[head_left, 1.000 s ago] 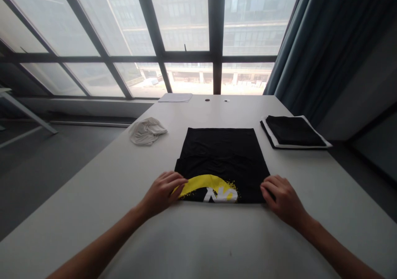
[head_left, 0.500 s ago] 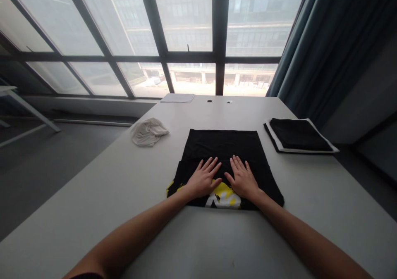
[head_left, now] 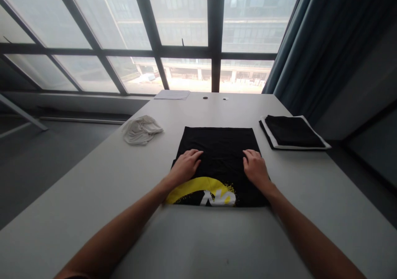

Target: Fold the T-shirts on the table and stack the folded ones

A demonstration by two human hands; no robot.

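Observation:
A black T-shirt [head_left: 221, 163] lies folded on the white table, its yellow and white print showing along the near edge. My left hand [head_left: 186, 165] rests on the left side of the shirt, fingers stretched inward and thumb a little apart. On the shirt's right side lies my right hand [head_left: 256, 167], its fingers also stretched out, pointing away and inward. Both hands touch the cloth without gripping it. A crosswise fold edge runs between them, partly hidden beneath the hands.
A crumpled white cloth [head_left: 142, 130] sits to the left on the table [head_left: 198, 237]. Folded black and white garments [head_left: 294, 131] are stacked at the right. Some white paper [head_left: 172, 94] lies at the far edge, near two small round holes. Windows and a blue curtain [head_left: 288, 43] stand behind.
My hands have moved apart, from the middle of the shirt out to its two sides. More of the yellow print shows now. The view has shifted slightly.

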